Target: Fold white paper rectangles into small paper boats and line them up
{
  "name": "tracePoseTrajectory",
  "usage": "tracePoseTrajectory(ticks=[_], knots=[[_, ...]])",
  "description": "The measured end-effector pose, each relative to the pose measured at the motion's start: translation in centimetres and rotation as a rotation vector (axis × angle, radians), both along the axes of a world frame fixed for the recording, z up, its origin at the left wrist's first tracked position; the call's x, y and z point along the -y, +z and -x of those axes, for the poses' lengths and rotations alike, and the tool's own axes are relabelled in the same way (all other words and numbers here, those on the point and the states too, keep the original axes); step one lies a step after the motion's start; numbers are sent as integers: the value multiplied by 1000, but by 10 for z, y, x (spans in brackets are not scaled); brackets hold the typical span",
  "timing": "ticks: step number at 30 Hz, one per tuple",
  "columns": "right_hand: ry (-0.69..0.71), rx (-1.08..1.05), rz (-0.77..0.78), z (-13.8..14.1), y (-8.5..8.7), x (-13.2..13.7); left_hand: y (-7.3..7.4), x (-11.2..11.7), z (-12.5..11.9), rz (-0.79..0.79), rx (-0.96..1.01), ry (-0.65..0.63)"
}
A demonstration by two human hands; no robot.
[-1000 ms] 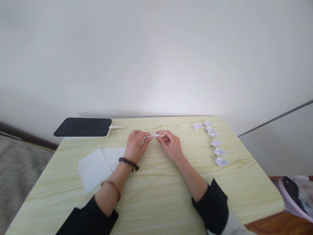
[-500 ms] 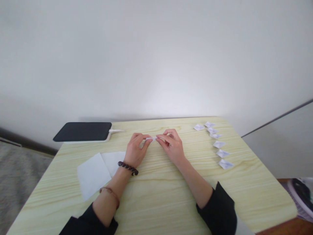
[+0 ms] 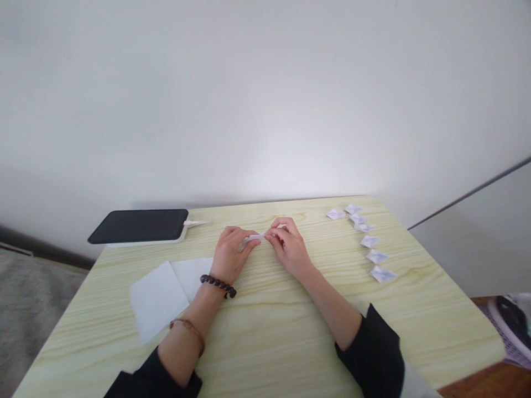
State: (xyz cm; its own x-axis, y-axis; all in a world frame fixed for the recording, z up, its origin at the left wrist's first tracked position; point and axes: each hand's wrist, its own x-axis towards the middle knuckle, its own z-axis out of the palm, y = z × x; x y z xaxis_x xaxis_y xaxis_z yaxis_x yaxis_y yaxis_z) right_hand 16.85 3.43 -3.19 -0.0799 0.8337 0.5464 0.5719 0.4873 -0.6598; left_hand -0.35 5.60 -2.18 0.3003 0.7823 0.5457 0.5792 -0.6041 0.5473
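Observation:
A small folded piece of white paper (image 3: 255,237) is pinched between both hands just above the middle of the table. My left hand (image 3: 232,251) grips its left part between thumb and fingers, hiding some of it. The thumb and forefinger of my right hand (image 3: 290,247) close on its right tip, with the other fingers curled. Several small folded paper boats (image 3: 377,256) stand in a curved row to the right of my right hand. Flat white paper sheets (image 3: 157,301) lie partly overlapped beside my left wrist.
At the back left of the light wooden table (image 3: 265,342) lies a black-screened device (image 3: 143,225) on a white base, with a white cable (image 3: 197,223) plugged into its right side. A pale wall (image 3: 265,99) rises behind. On the floor at right stands a purple basket (image 3: 508,334).
The folded paper has turned slightly and shows more of its length between the fingers. My right fingertips have shifted a little on its tip. The view has moved slightly.

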Motion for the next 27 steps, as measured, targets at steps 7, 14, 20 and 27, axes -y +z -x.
tracePoseTrajectory(ticks=[7,14,20,27], knots=[[9,-73,28,-1,1,1,1,0,0,-18,46,4],[62,-159,124,-2,1,-1,0,0,1,-10,30,15],[35,-192,115,-2,-2,0,-4,-1,3,81,-11,41],[9,-239,118,-2,2,0,-4,-3,7,177,18,66]])
